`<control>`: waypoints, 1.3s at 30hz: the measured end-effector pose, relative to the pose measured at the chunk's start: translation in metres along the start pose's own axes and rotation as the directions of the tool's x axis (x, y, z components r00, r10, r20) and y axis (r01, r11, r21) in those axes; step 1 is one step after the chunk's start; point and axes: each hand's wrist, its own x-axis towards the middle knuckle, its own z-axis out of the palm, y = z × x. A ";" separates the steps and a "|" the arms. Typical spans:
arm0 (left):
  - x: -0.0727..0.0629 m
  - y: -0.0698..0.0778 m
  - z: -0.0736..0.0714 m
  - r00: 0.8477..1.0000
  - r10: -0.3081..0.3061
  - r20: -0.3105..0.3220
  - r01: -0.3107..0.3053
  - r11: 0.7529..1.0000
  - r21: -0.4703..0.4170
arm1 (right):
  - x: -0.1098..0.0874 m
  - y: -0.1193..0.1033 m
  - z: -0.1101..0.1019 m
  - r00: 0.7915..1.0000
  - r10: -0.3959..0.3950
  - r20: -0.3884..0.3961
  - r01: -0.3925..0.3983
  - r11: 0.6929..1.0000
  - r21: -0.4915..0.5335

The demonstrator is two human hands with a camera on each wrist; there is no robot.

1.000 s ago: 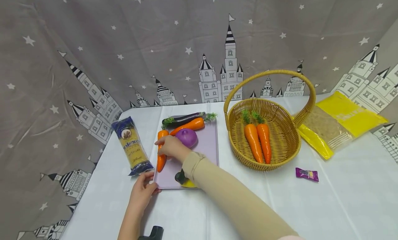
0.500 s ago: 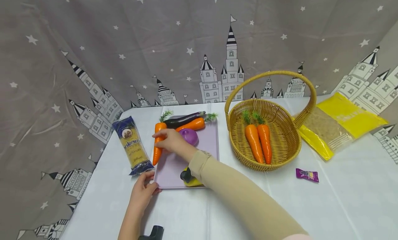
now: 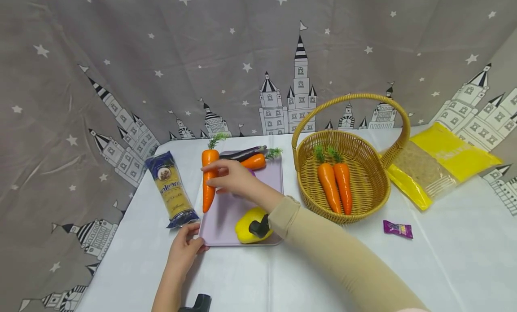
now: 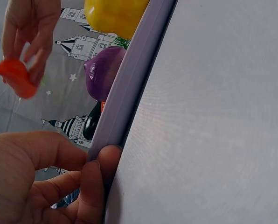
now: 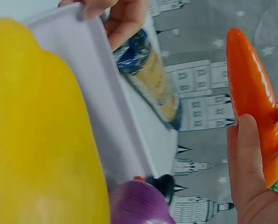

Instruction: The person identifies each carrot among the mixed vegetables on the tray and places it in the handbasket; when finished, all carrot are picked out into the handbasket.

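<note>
My right hand (image 3: 238,179) holds an orange carrot (image 3: 208,197) above the left side of the lilac tray (image 3: 220,222). The right wrist view has this carrot (image 5: 251,79) between thumb and fingers. At the tray's near left corner my left hand (image 3: 186,244) pinches the rim; in the left wrist view its thumb and fingers close on the tray edge (image 4: 118,107). On the tray lie an eggplant (image 3: 244,154), another carrot (image 3: 255,161), a purple onion (image 4: 104,72) mostly hidden behind my right hand in the head view, and a yellow bell pepper (image 3: 244,224).
Right of the tray stands a wicker basket (image 3: 365,186) with a tall handle and two carrots (image 3: 329,186) inside. A pasta packet (image 3: 171,188) lies left of the tray. Farther right are a yellow bag (image 3: 464,155) and a small purple wrapped candy (image 3: 397,229).
My right hand has lifted the carrot off the tray's left edge and shifted slightly right with it. More of the pepper now shows. The left hand stays at the tray corner.
</note>
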 end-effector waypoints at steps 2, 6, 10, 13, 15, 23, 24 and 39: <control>0.000 -0.001 0.000 1.000 0.000 -0.004 0.000 1.000 0.001 | -0.007 -0.002 -0.005 1.000 -0.027 0.005 0.027 1.000 0.014; -0.001 -0.002 0.000 1.000 0.019 -0.004 -0.019 1.000 -0.010 | -0.023 -0.005 -0.017 0.999 -0.049 0.005 0.049 0.998 0.027; -0.003 -0.003 -0.001 0.999 0.033 -0.004 -0.033 0.999 -0.020 | -0.043 -0.004 -0.031 0.996 -0.092 0.007 0.093 0.996 -0.017; -0.003 -0.004 -0.001 0.999 0.039 -0.006 -0.039 0.999 -0.031 | -0.059 -0.001 -0.041 0.992 -0.126 0.008 0.126 0.991 -0.048; -0.003 -0.004 -0.001 0.999 0.043 -0.006 -0.043 0.999 -0.033 | -0.069 0.001 -0.046 0.992 -0.128 -0.003 0.127 0.990 -0.052; -0.002 -0.006 -0.001 0.999 0.049 -0.002 -0.049 0.998 -0.035 | -0.110 0.006 -0.069 0.992 -0.120 -0.034 0.121 0.992 0.029; -0.002 -0.006 -0.001 0.999 0.048 0.000 -0.048 0.998 -0.037 | -0.116 0.006 -0.073 0.992 -0.120 -0.046 0.121 0.993 0.009; -0.001 -0.004 -0.002 0.999 0.055 0.003 -0.055 0.998 -0.023 | -0.188 0.026 -0.141 0.931 -0.224 -0.288 0.183 0.970 -0.162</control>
